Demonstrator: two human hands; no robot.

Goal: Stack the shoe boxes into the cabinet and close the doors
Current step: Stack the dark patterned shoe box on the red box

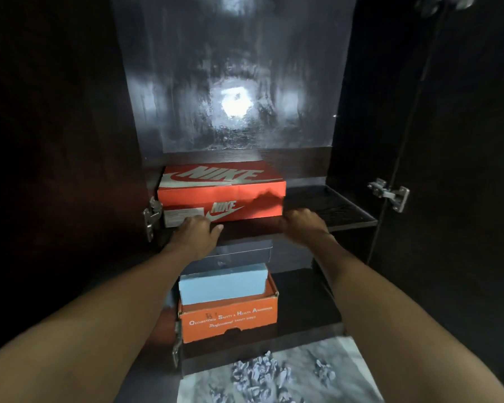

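An orange Nike shoe box [221,189] sits on the upper shelf [346,210] of the dark cabinet, toward its left side. My left hand [197,231] lies flat against the lower left of the box's front, fingers spread, not wrapped around it. At the box's lower right front corner is my right hand [301,222], whose curled fingers are hidden. On the lower shelf [303,303] stands a stack: an orange safety-shoe box [230,321] at the bottom, a light blue box [223,285] on it, and a dark grey box [239,253] on top.
Both cabinet doors stand open, the left door [56,170] and the right door [454,170], with metal hinges [390,194] on the side walls. The upper shelf is bare to the right of the Nike box. A patterned white floor mat [274,373] lies below the cabinet.
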